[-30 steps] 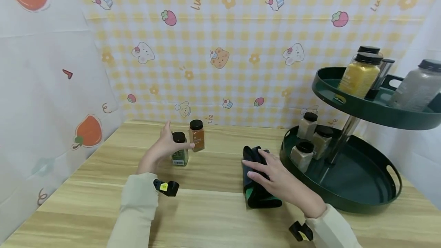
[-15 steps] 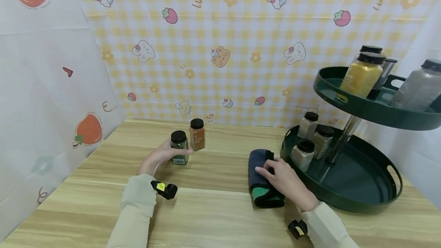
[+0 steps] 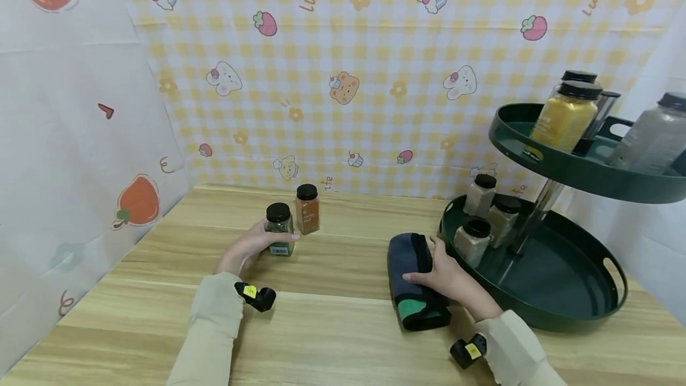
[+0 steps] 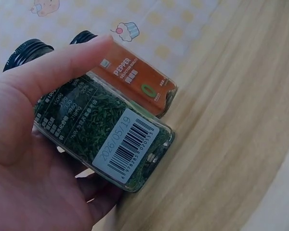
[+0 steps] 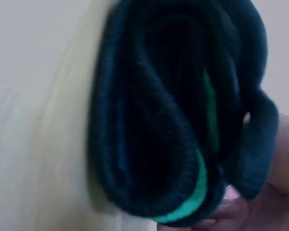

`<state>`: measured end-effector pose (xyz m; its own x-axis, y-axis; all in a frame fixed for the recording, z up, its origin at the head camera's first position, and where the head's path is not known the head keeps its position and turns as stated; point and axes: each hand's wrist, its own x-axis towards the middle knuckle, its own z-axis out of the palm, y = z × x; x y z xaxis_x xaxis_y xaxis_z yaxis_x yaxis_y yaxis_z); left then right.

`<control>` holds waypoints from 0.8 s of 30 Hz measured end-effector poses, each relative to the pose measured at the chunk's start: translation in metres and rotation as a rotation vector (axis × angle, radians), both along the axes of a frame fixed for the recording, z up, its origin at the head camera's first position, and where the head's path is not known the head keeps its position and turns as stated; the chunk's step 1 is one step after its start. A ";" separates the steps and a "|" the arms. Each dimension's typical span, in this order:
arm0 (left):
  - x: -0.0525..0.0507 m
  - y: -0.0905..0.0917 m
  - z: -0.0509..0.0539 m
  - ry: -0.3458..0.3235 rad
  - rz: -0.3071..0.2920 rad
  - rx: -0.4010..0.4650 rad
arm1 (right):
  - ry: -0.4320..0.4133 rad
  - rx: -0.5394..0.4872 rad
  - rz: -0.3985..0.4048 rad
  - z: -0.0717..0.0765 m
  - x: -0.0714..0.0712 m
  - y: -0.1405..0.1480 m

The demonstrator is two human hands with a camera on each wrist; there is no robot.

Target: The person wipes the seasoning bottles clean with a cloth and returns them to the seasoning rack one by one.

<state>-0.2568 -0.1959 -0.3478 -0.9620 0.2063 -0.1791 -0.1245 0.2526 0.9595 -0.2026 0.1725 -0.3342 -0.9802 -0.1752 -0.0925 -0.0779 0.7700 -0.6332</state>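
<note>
Wood table [image 3: 332, 338]: left hand [image 3: 248, 247] grips herb jar [image 4: 103, 118], date label [image 4: 126, 150] legible only from wrist; right hand [image 3: 449, 276] grips folded cloth [image 3: 402, 262].

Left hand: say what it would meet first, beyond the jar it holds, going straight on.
Probably the orange pepper jar, just beyond the green jar in the left hand, though depth is unclear.

Herb jar [image 4: 94, 120]: green
Pepper jar [image 3: 308, 216]: orange-brown
Lids [image 3: 278, 212]: black
Cloth [image 3: 402, 262]: dark blue, black edging, green patch
Stand [image 3: 568, 285]: dark green
Backdrop [image 3: 300, 52]: yellow-and-white checks
Table [image 3: 332, 338]: pale yellowish wood grain
Sleeves [image 3: 211, 314]: cream
</note>
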 end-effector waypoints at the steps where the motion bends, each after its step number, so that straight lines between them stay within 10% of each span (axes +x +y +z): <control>1: 0.000 0.000 0.001 0.002 0.001 -0.006 | -0.013 -0.004 -0.003 0.001 -0.001 0.000; 12: 0.006 0.008 0.015 0.096 -0.056 -0.134 | 0.038 0.003 0.026 0.014 0.008 -0.006; 24: 0.018 0.071 0.045 0.255 -0.439 -0.260 | 0.238 -0.071 0.057 0.035 0.024 -0.014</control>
